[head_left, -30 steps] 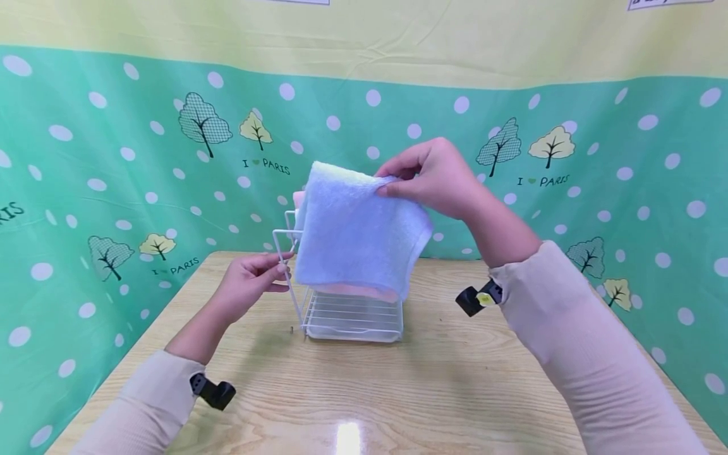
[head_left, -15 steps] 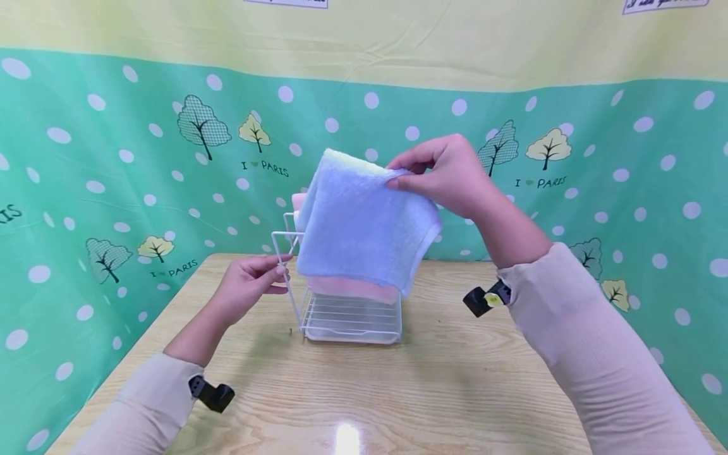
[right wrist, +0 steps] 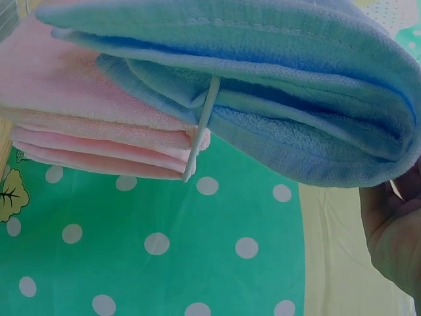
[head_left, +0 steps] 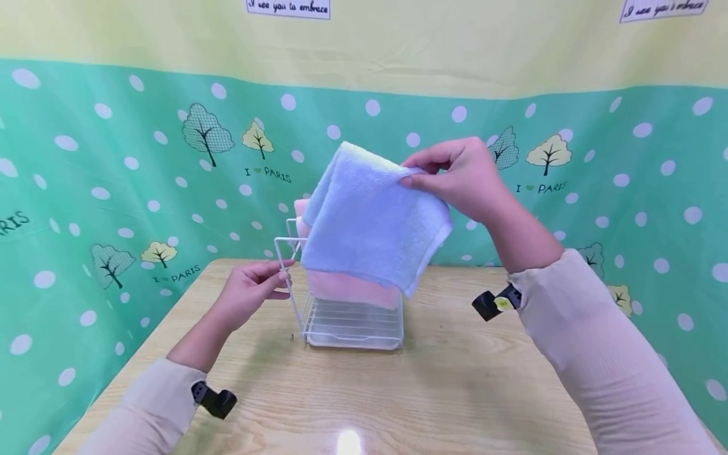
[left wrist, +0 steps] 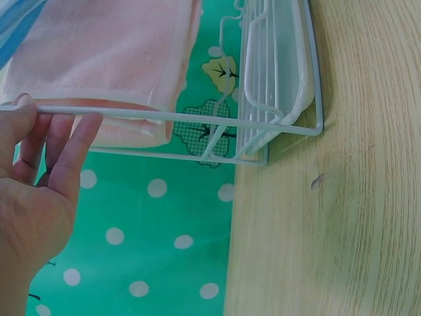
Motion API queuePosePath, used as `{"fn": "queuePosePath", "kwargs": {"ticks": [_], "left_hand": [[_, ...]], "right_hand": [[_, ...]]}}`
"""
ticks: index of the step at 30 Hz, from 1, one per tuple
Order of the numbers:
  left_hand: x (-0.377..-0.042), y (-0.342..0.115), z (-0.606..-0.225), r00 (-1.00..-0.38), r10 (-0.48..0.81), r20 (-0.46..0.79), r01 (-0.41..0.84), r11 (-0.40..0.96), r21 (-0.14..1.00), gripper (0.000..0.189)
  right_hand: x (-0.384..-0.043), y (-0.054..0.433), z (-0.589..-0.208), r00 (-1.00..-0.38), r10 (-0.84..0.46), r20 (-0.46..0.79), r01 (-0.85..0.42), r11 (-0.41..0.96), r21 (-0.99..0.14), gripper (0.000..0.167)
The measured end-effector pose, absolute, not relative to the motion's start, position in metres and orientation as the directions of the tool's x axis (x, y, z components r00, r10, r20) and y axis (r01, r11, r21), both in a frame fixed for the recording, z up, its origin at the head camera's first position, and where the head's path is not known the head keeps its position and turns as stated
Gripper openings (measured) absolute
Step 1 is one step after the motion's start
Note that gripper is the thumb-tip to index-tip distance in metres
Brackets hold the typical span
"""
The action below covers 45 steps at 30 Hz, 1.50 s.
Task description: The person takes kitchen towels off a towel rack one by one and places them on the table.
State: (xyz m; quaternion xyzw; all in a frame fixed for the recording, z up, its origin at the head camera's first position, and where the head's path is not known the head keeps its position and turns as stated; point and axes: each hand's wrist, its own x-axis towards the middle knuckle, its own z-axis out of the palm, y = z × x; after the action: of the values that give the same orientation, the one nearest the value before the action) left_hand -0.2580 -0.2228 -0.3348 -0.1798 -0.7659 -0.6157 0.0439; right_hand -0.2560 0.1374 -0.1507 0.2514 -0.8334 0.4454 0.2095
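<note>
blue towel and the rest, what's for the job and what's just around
For the job:
blue towel, pinched by the right hand
white rack, gripped by the left hand
pink towel, probably

Just around:
wooden table
patterned curtain
wrist cameras, worn

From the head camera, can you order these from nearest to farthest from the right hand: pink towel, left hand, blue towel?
1. Blue towel: pinched in the right hand.
2. Pink towel: showing beneath the blue one, lower and to the left.
3. Left hand: farther left, holding the white rack.
</note>
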Motion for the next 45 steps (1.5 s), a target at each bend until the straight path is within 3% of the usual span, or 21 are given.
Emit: {"fn": "queuePosePath", "kwargs": {"ticks": [45], "left_hand": [[-0.257,-0.222,-0.338,-0.935,0.220,0.278,0.321,0.191,0.928,0.036]], "right_hand": [[-0.251,0.178,-0.138,-0.761,-0.067,0.645,-0.608,0.422,-0.673,0.024]]}}
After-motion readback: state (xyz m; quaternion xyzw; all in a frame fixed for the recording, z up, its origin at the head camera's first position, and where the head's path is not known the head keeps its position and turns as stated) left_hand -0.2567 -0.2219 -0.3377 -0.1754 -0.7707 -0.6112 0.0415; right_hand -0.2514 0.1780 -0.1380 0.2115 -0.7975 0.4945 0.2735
